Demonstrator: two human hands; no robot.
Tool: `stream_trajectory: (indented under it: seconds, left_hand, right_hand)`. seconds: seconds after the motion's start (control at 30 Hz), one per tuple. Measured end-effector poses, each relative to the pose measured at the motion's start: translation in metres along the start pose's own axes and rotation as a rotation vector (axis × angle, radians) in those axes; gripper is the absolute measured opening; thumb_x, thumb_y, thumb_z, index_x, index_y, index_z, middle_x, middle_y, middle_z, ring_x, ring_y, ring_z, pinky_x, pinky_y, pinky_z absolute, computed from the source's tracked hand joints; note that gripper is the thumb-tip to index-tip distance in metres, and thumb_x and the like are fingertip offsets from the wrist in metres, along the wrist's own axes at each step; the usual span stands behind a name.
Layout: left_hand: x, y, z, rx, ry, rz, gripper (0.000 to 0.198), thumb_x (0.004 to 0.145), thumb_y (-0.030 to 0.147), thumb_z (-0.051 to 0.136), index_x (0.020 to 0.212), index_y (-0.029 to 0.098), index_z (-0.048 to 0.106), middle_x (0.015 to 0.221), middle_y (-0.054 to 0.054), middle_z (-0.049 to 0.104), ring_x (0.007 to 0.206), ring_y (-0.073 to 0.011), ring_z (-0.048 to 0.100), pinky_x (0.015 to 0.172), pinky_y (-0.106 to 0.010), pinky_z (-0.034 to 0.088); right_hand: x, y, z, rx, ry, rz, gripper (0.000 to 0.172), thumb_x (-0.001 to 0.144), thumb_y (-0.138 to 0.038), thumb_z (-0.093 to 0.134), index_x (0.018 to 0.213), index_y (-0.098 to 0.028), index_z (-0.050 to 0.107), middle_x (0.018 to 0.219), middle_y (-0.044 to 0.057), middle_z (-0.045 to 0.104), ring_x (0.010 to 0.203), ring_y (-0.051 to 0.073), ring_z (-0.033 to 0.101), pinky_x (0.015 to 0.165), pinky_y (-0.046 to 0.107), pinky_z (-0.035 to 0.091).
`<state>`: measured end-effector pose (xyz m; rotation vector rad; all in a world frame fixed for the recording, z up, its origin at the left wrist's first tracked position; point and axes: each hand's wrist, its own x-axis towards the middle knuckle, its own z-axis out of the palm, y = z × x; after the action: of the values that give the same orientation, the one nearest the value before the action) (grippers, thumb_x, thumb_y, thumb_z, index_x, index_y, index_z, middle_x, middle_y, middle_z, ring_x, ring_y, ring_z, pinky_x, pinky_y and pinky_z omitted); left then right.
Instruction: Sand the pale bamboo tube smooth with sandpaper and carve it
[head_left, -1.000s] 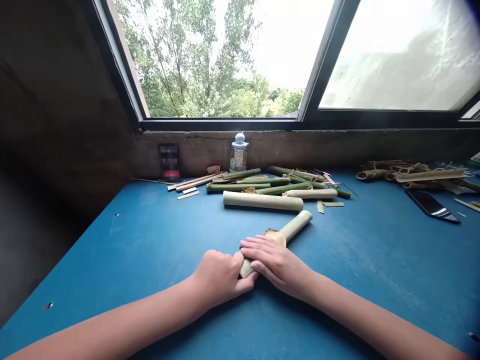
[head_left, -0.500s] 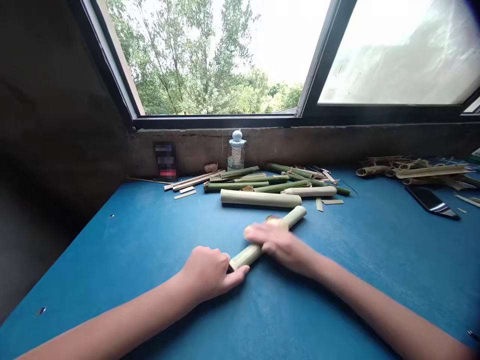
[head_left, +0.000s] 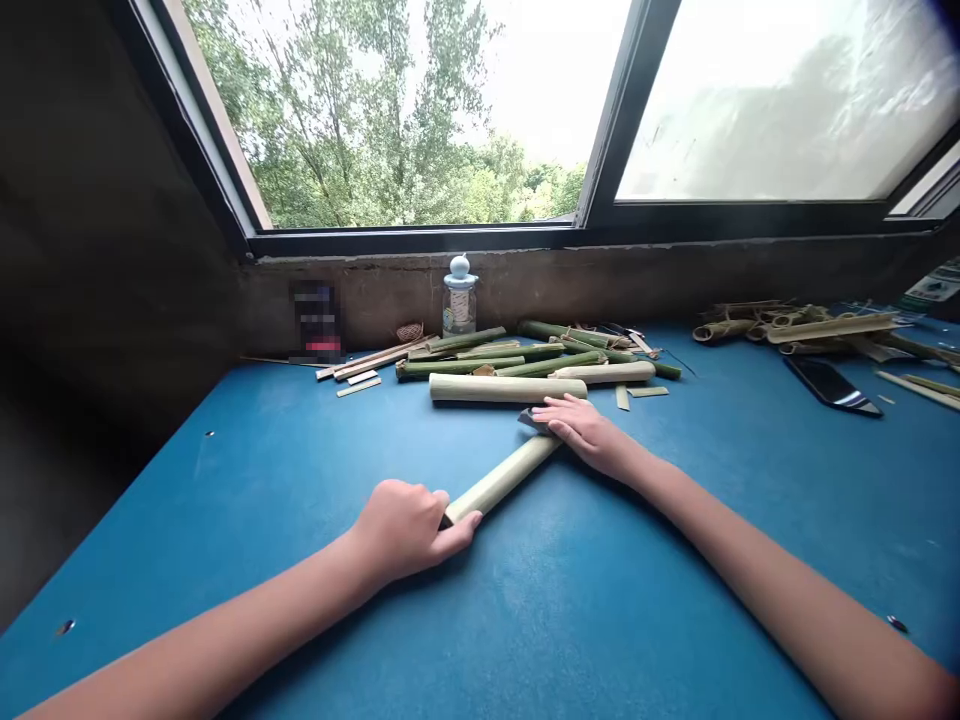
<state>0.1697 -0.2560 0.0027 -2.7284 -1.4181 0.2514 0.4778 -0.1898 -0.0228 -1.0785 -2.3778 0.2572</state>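
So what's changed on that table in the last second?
The right hand slid along the stick, from beside the left hand out to its far end, where it now rests flat. The left hand kept its grip on the near end. The stick still lies slanted on the table; the pile, bottle and phone behind have not moved.

Far end of bamboo stick (head_left: pixel 502 478) hidden under right hand (head_left: pixel 581 432), near end behind left hand (head_left: pixel 401 525), pixelated box (head_left: pixel 315 322) unreadable
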Motion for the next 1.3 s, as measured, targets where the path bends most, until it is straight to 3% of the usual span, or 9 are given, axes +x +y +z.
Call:
stream_trajectory:
  seconds: [0.07, 0.17, 0.33, 0.5, 0.67, 0.8, 1.0, 1.13, 1.3]
  left_hand:
    - [0.002, -0.002, -0.002, -0.006, 0.018, 0.000, 0.069, 0.100, 0.063, 0.020, 0.080, 0.018, 0.069, 0.072, -0.011, 0.073, 0.065, -0.0264, 0.069, 0.050, -0.031, 0.024]
    - [0.016, -0.013, -0.013, -0.045, 0.127, -0.081, 0.059, 0.101, 0.059, 0.026, 0.093, 0.017, 0.067, 0.082, -0.009, 0.073, 0.072, -0.0251, 0.069, 0.054, -0.032, 0.033]
    - [0.078, -0.049, -0.031, 0.099, 0.376, -0.036, 0.049, 0.099, 0.045, 0.046, 0.132, 0.011, 0.056, 0.128, -0.017, 0.063, 0.112, -0.0306, 0.061, 0.088, -0.038, 0.044]
    - [0.136, -0.067, -0.021, 0.136, 0.285, 0.067, 0.063, 0.094, 0.047, 0.056, 0.145, 0.010, 0.046, 0.133, -0.018, 0.058, 0.121, -0.0321, 0.055, 0.101, -0.039, 0.039]
    - [0.146, -0.071, -0.026, 0.141, 0.259, 0.070, 0.052, 0.094, 0.044, 0.055, 0.137, 0.015, 0.054, 0.123, -0.015, 0.064, 0.115, -0.0305, 0.058, 0.096, -0.037, 0.043]
    - [0.118, -0.069, -0.049, 0.135, 0.137, 0.129, 0.050, 0.092, 0.053, 0.054, 0.128, 0.018, 0.061, 0.114, -0.012, 0.069, 0.105, -0.0296, 0.064, 0.087, -0.036, 0.046]
    - [0.024, -0.047, -0.057, -0.018, 0.049, -0.062, 0.054, 0.097, 0.060, 0.034, 0.117, 0.021, 0.064, 0.107, -0.010, 0.073, 0.090, -0.0267, 0.069, 0.069, -0.031, 0.046]
    - [-0.039, -0.030, -0.044, -0.105, -0.017, -0.203, 0.057, 0.100, 0.057, 0.026, 0.123, 0.020, 0.063, 0.102, -0.010, 0.074, 0.088, -0.0278, 0.071, 0.066, -0.032, 0.046]
    - [-0.090, -0.012, -0.030, -0.060, 0.178, -0.026, 0.051, 0.101, 0.046, 0.037, 0.143, 0.019, 0.049, 0.112, -0.011, 0.068, 0.075, -0.0216, 0.067, 0.061, -0.031, 0.047]
  right_hand:
    - [-0.002, 0.010, -0.006, -0.018, 0.000, 0.005, 0.048, 0.107, -0.043, 0.031, 0.127, -0.019, 0.068, 0.133, 0.014, 0.068, 0.137, 0.034, 0.053, 0.117, 0.063, 0.032]
    - [-0.004, -0.007, 0.000, -0.036, -0.043, -0.084, 0.044, 0.099, -0.045, 0.056, 0.137, -0.024, 0.060, 0.140, 0.009, 0.063, 0.135, 0.031, 0.055, 0.119, 0.056, 0.035]
    - [-0.004, -0.027, 0.009, -0.127, -0.011, -0.189, 0.038, 0.098, -0.030, 0.059, 0.136, -0.026, 0.059, 0.126, 0.008, 0.070, 0.114, 0.026, 0.066, 0.103, 0.046, 0.052]
    - [-0.009, 0.005, -0.009, -0.221, 0.112, -0.079, 0.038, 0.099, -0.029, 0.055, 0.136, -0.021, 0.060, 0.126, 0.011, 0.071, 0.114, 0.028, 0.067, 0.100, 0.046, 0.053]
    - [-0.021, 0.049, -0.035, -0.336, 0.280, 0.168, 0.044, 0.098, -0.032, 0.054, 0.137, -0.013, 0.058, 0.129, 0.017, 0.068, 0.119, 0.033, 0.064, 0.105, 0.050, 0.050]
    - [-0.032, 0.078, -0.045, -0.384, 0.368, 0.356, 0.045, 0.097, -0.031, 0.050, 0.136, -0.010, 0.059, 0.129, 0.020, 0.068, 0.120, 0.038, 0.063, 0.102, 0.055, 0.050]
    - [-0.036, 0.092, -0.043, -0.354, 0.405, 0.444, 0.043, 0.097, -0.029, 0.042, 0.129, -0.012, 0.065, 0.128, 0.019, 0.069, 0.117, 0.037, 0.065, 0.102, 0.056, 0.050]
    - [-0.030, 0.081, -0.037, -0.293, 0.441, 0.397, 0.045, 0.096, -0.023, 0.039, 0.132, -0.015, 0.064, 0.133, 0.017, 0.067, 0.128, 0.037, 0.058, 0.115, 0.064, 0.036]
    - [-0.017, 0.033, -0.018, -0.143, 0.369, 0.199, 0.056, 0.090, -0.011, 0.040, 0.142, -0.020, 0.057, 0.143, 0.008, 0.061, 0.136, 0.029, 0.054, 0.121, 0.057, 0.035]
